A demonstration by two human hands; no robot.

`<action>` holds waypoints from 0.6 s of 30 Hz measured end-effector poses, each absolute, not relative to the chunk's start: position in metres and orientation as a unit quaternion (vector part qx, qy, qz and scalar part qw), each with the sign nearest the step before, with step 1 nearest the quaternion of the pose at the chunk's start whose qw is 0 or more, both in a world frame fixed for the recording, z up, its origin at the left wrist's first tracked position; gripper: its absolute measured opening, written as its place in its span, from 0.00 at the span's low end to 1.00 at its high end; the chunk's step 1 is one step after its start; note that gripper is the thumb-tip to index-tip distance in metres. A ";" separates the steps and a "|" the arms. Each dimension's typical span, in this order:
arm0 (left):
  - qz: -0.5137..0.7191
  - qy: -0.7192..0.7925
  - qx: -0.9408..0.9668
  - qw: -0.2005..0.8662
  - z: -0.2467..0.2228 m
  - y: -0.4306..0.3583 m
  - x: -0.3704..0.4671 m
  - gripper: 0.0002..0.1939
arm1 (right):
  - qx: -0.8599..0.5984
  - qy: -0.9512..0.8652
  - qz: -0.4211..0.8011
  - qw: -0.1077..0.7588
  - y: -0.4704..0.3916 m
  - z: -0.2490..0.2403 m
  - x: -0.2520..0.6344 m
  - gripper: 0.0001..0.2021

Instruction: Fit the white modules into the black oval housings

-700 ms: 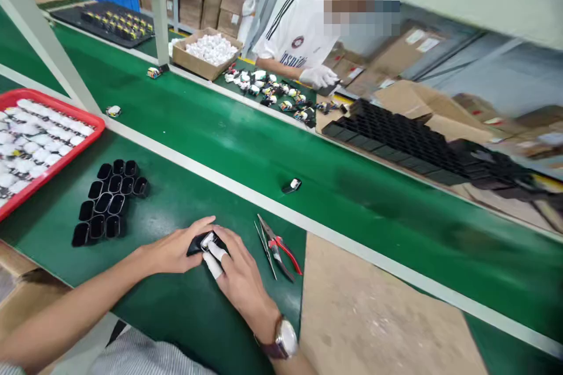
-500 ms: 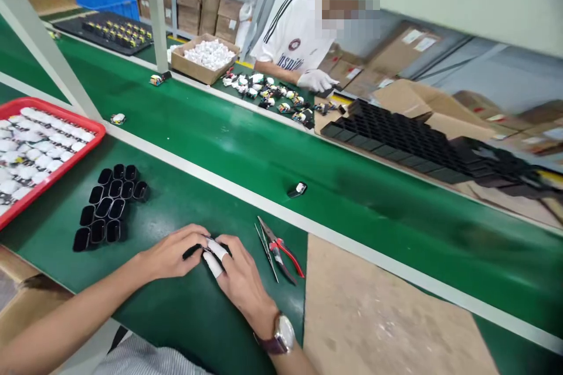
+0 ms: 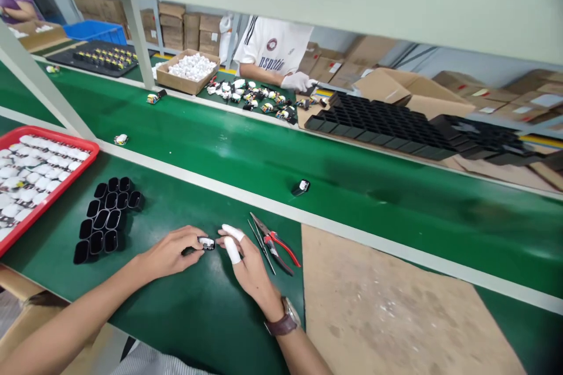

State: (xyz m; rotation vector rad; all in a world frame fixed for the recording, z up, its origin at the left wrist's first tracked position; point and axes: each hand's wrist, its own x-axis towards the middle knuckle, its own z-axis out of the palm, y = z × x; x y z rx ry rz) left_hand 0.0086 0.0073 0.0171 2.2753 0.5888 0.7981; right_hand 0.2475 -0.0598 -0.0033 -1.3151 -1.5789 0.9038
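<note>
Between its thumb and fingers, my left hand [image 3: 176, 252] grips a small black case [image 3: 206, 243] with a white piece showing in its open end. Just right of the case is my right hand [image 3: 244, 258], fingers apart, white covers on two of them; nothing shows in its grasp. Several open black cases [image 3: 100, 220] stand grouped left of my hands on the green table [image 3: 176, 316]. Tweezers [image 3: 263, 246] and red-handled pliers [image 3: 277, 243] lie right of my right hand.
A red tray [image 3: 53, 192] of white-topped parts is at the left. Beyond the white rail, a green belt [image 3: 229, 152] carries a black case [image 3: 301, 187] and loose parts. Across it, a person [image 3: 277, 50] works beside a black case stack [image 3: 378, 126]. Slanted posts and an overhead beam frame the view.
My right hand has moved off the held case, and its fingers have spread. The case's white piece now shows. The camera view has shifted; the case on the belt lies slightly farther right.
</note>
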 end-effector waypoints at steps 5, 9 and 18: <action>0.209 0.327 0.891 0.236 0.056 0.086 0.019 0.04 | -0.522 -0.618 0.338 0.482 -0.062 -0.026 0.246 0.17; 0.215 0.451 0.851 0.162 0.077 0.185 0.037 0.04 | -0.495 -0.633 0.314 0.505 -0.061 -0.031 0.245 0.17; 0.231 0.536 0.795 0.164 0.079 0.213 0.000 0.15 | -0.456 -0.674 0.266 0.517 -0.060 -0.050 0.253 0.17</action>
